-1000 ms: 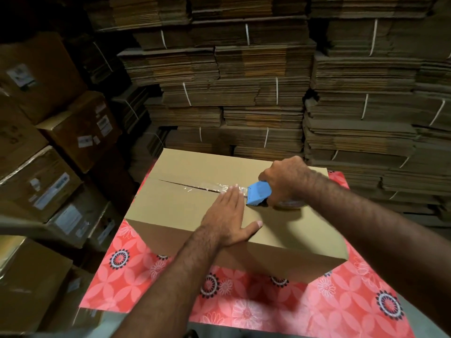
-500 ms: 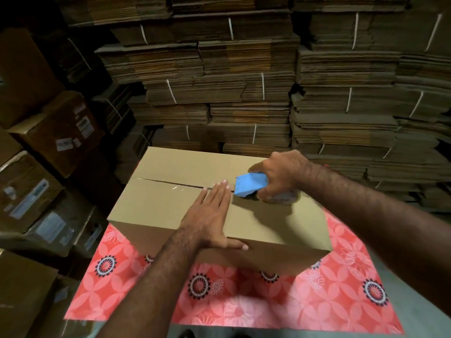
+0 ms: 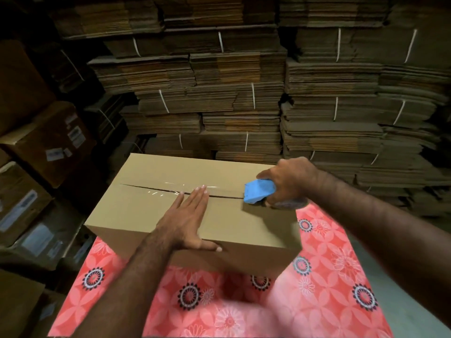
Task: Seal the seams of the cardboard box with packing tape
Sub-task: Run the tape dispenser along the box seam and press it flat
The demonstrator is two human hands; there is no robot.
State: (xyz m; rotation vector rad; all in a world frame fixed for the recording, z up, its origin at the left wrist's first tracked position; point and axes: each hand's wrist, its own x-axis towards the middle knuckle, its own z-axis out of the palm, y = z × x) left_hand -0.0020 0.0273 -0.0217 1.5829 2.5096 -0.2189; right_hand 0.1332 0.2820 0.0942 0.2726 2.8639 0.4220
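Box (image 3: 151, 211) sits on red floral cloth (image 3: 324, 264). Left hand (image 3: 185, 220) presses flat on box top, fingers straight, tips at seam. Right hand (image 3: 288, 181) grips blue dispenser (image 3: 258, 191) at seam's right end; clear tape (image 3: 170, 187) covers seam.

The right hand (image 3: 290, 178) covers most of the tape dispenser (image 3: 260, 191) (only its blue front shows), and the roll beneath is blurred. Labels on the side boxes (image 3: 51, 145) are too small to read. The patterned cloth (image 3: 324, 276) smears near the bottom edge.
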